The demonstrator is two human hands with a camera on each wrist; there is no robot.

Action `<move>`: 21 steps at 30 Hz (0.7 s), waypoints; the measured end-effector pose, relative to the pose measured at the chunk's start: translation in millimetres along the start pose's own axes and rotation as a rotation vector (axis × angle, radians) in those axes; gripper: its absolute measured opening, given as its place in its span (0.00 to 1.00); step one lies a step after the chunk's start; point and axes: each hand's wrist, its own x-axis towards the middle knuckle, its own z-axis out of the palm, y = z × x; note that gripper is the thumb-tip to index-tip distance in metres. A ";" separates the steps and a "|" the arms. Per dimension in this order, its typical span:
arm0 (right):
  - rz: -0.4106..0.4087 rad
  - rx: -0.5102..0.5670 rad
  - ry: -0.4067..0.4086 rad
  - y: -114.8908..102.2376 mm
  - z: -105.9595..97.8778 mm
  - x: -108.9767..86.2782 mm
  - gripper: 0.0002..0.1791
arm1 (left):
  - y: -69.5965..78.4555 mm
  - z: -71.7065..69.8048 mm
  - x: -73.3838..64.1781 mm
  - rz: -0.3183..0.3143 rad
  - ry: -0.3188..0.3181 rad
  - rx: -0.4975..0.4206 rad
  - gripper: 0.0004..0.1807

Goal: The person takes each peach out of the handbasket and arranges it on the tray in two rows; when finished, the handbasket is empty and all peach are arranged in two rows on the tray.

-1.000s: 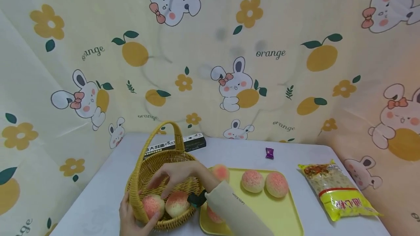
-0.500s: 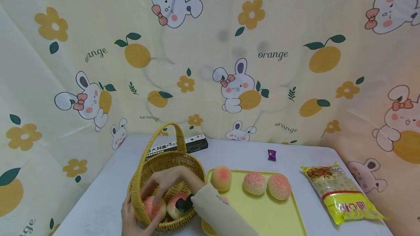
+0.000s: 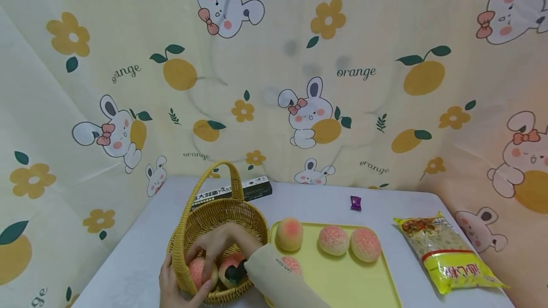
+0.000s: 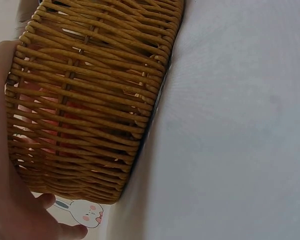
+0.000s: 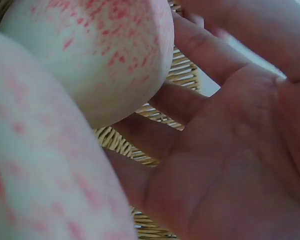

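A yellow wicker basket with a tall handle stands tilted at the left of the table. My left hand grips its near-left rim, thumb on the inside and fingers outside against the weave. Inside lie two pink-and-cream peaches. My right hand reaches down into the basket, its fingers round the left peach. In the right wrist view the fingers curl behind that peach, while the other peach fills the foreground. A dark wrist camera partly covers this second peach in the head view.
Right of the basket is a yellow tray with several more peaches, one partly behind the right sleeve. A black pasta box lies behind the basket. Farther right are a small purple packet and a yellow bag of pasta.
My right hand has moved down and left in the basket, from above the peaches to round the left one. The left hand keeps its grip on the rim. The head view has shifted slightly.
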 end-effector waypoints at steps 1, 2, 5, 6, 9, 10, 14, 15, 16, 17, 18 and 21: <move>0.005 0.017 -0.001 0.8 0.6 0.3 0.34 | -0.4 0.4 -0.2 0.012 0.004 0.000 0.44; 0.004 0.038 -0.002 1.7 1.0 0.7 0.34 | -0.7 0.7 -0.5 0.022 0.008 0.000 0.44; -0.007 0.062 0.000 3.9 1.6 1.0 0.36 | -0.9 0.5 -1.0 0.032 0.008 0.007 0.45; -0.014 0.072 -0.002 4.6 1.8 1.0 0.36 | -0.8 0.5 -1.1 0.031 0.008 0.009 0.46; -0.043 0.074 -0.009 6.5 1.5 2.0 0.38 | -0.9 -0.5 -1.5 0.023 0.004 0.009 0.46; -0.049 0.078 -0.013 7.2 1.4 2.4 0.39 | -0.8 -0.5 -1.4 0.020 0.004 0.009 0.46; -0.066 0.065 -0.015 10.3 0.8 3.6 0.39 | -0.6 -0.7 -0.8 0.014 0.000 0.005 0.45; -0.073 0.060 -0.017 11.3 0.5 3.7 0.39 | -0.3 -0.7 -0.6 0.010 -0.001 0.005 0.45; -0.089 0.049 -0.019 12.3 0.1 3.5 0.38 | 0.0 -0.8 -0.6 0.003 -0.005 0.005 0.45; -0.100 0.043 -0.016 13.3 -0.5 3.1 0.38 | 0.4 -0.9 -0.5 -0.002 -0.009 0.006 0.45; -0.111 0.037 -0.010 14.3 -1.2 2.3 0.37 | 0.8 -0.8 -0.3 -0.007 -0.010 0.008 0.45; -0.137 0.032 0.030 16.6 -4.5 -3.1 0.36 | 1.3 -0.4 -0.3 -0.014 -0.008 0.012 0.47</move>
